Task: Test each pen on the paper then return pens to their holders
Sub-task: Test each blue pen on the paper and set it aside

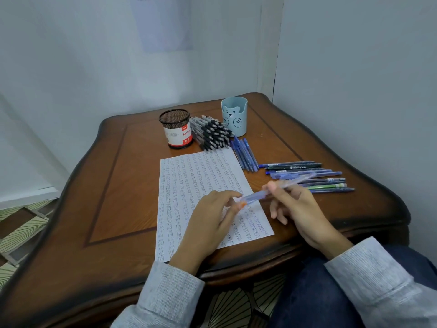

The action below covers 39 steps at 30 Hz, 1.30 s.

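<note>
On my feed the right hand pinches a translucent blue pen partway along the barrel, thumb on top. Its other fingers hang loosely curled below. The pen is motion-blurred and tilted, its far end up over the row of mixed pens and its near end low over the paper.

The left hand meets that near end. Forefinger and thumb close on the orange-tipped end, so both hands grip the same pen. With the blur I can't tell whether the orange bit is a cap or a tip. The pen is in the air above the sheet's right half; whether it touches the sheet I can't tell.

The paper lies flat on the wooden table, covered in rows of small scribbles, and the left wrist rests over its lower part.

At the back:
- A black mesh pen holder with a red and white label stands upright.
- Just right of it is a heap of black-grip pens.
- Beyond that is a pale blue bear cup, upright.

A small bunch of blue pens lies beside the paper's top right corner. The row of mixed pens lies side by side on the table to the right. Grey sleeves cover both forearms.
</note>
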{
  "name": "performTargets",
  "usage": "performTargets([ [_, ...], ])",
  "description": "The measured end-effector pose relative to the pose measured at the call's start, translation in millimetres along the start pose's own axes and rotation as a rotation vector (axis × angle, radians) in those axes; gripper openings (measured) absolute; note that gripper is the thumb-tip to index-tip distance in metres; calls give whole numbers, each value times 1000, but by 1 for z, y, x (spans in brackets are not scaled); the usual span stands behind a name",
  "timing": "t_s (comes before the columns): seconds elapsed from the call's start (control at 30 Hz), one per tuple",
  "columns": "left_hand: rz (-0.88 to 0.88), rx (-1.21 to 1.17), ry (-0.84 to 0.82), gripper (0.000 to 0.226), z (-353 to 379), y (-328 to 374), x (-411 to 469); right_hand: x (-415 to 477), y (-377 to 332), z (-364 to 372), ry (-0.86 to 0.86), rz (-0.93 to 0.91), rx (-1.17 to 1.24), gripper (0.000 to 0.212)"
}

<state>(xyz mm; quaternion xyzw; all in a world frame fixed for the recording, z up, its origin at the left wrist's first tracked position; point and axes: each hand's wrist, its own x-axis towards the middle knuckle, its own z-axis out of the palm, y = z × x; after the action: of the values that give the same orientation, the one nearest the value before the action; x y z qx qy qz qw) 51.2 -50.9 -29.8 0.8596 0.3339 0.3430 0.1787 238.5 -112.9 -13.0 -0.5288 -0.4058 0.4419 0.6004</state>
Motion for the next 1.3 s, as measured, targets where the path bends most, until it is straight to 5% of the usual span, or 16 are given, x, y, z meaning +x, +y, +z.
performTargets([
  [0.1, 14, 30, 131, 34, -2, -1, -2, 5, -5, -8, 24, 63, 237, 26],
  [0.2, 11, 73, 202, 33, -8, 2, 0, 6, -17, -13, 18, 58, 74, 28],
  [0.3, -67, 118, 65, 32, -22, 8, 11, 14, -26, -18, -28, 98, -184, 29],
  [0.47, -296, 71, -201, 29, -46, 13, 40, 32, -39, -18, -177, 211, -103, 24],
  [0.67, -418, 2, -510, 42, -60, 18, 45, 65, -43, -20, 7, 115, -455, 17],
  [0.93, -359, 199, -258, 49, -27, -12, 52, 121, -32, -8, 105, 43, -798, 17],
  [1.13, -347, 253, -219, 46, -3, -35, 44, 146, -26, -5, 214, -123, -700, 15],
  [1.3, -309, 273, -176, 44, -1, -41, 44, 165, -23, -8, 102, -249, -736, 18],
])
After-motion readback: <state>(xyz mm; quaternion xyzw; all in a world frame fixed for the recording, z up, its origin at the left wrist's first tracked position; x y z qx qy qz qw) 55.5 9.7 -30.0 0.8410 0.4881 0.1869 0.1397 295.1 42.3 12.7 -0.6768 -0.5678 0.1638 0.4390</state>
